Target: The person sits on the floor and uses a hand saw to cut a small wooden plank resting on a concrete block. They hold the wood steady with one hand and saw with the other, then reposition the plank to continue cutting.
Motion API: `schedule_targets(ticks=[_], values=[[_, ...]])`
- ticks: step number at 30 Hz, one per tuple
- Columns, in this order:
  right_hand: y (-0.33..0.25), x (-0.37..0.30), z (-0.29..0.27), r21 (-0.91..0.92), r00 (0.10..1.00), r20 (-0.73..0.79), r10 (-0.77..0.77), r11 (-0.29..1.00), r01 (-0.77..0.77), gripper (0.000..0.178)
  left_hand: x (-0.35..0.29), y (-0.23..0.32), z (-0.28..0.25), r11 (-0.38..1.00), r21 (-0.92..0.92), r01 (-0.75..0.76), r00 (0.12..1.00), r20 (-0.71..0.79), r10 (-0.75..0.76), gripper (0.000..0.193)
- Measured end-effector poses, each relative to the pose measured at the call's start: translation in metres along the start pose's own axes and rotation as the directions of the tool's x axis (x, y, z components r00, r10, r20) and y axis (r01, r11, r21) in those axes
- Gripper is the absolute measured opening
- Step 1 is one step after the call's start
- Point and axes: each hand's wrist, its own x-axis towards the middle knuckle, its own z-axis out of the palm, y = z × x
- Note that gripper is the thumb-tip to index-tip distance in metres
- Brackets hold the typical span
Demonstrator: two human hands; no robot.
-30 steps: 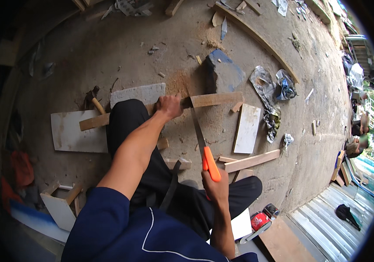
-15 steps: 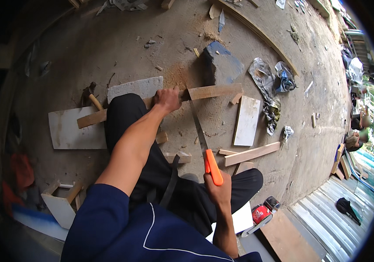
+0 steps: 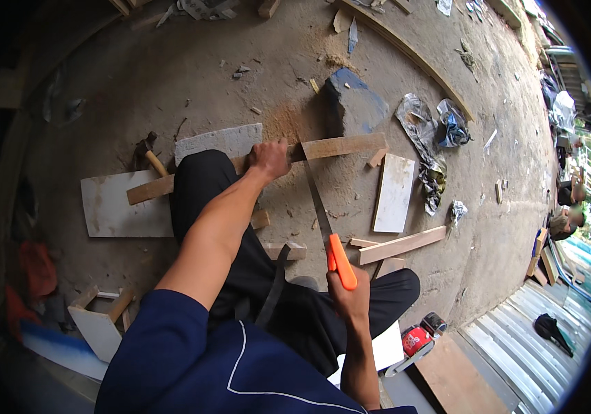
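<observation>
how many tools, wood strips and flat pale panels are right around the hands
tools: 2, handsaw in the right hand, hammer
wood strips: 2, one under the left hand, one loose
pale panels: 2, and
total: 6

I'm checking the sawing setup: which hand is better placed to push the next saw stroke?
Right: the right hand grips the saw; the left hand pins the wooden strip.

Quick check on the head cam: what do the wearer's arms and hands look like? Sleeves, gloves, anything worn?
Both hands are bare: the left hand and the right hand show no gloves, and no watch or bands are visible. Forearms are uncovered. The dark navy top has short sleeves ending near the elbow, with a thin white piping line curving across the fabric.
</observation>
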Motion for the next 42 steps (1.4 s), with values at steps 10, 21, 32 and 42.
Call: schedule_targets(ticks=[10,21,32,42], values=[[0.007,0.007,0.005,-0.06,0.999,-0.003,-0.036,0.998,0.036,0.023,0.004,-0.004,0.002,1.0,-0.027,-0.013,0.999,-0.031,0.012,0.033],[0.01,0.067,0.027,-0.135,1.0,-0.003,-0.031,0.99,0.03,0.028,-0.003,-0.003,0.009,0.999,-0.051,-0.007,0.999,-0.042,0.005,0.032],[-0.008,0.084,0.026,-0.113,1.0,-0.007,-0.001,0.994,0.0,0.026,0.0,-0.003,0.018,0.997,-0.07,-0.041,0.996,-0.079,0.035,0.029],[0.001,0.069,0.022,-0.125,0.999,-0.024,-0.048,0.991,0.044,0.024,0.005,-0.011,0.028,0.996,-0.08,-0.045,0.993,-0.112,0.036,0.029]])
